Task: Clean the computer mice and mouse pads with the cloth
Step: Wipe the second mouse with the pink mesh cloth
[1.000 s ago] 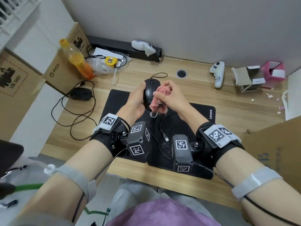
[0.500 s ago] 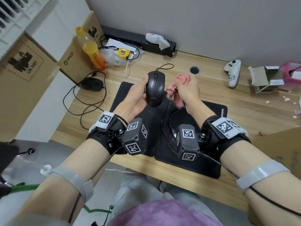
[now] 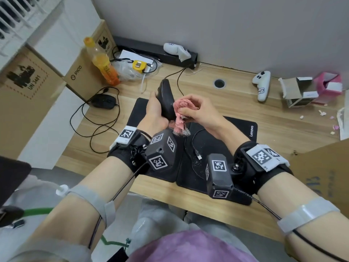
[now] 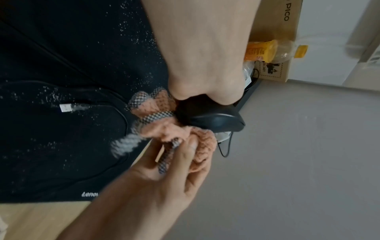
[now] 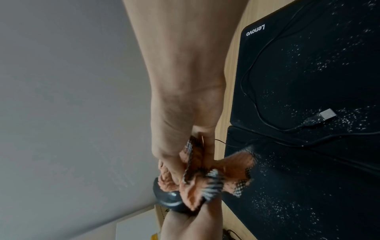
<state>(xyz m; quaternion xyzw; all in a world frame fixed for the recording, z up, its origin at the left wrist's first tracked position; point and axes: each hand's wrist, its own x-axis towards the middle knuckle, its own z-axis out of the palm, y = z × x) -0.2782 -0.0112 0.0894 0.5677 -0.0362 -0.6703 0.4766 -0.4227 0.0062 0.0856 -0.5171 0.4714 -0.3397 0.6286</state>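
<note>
L hand grips mouse — now tilted sideways; R hand clutches cloth, seemingly touching.

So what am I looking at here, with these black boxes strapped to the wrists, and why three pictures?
No robot here: a person wears three cameras. The head view looks down at both hands; each black box on a wrist is a camera looking along that hand. The left hand grips a black wired mouse, lifted and turned on its side. The right hand pinches a pink cloth against it. Below lie two black mouse pads, speckled with white dust, on a wooden desk. A second mouse, an orange bottle and a white controller sit further off.
</note>
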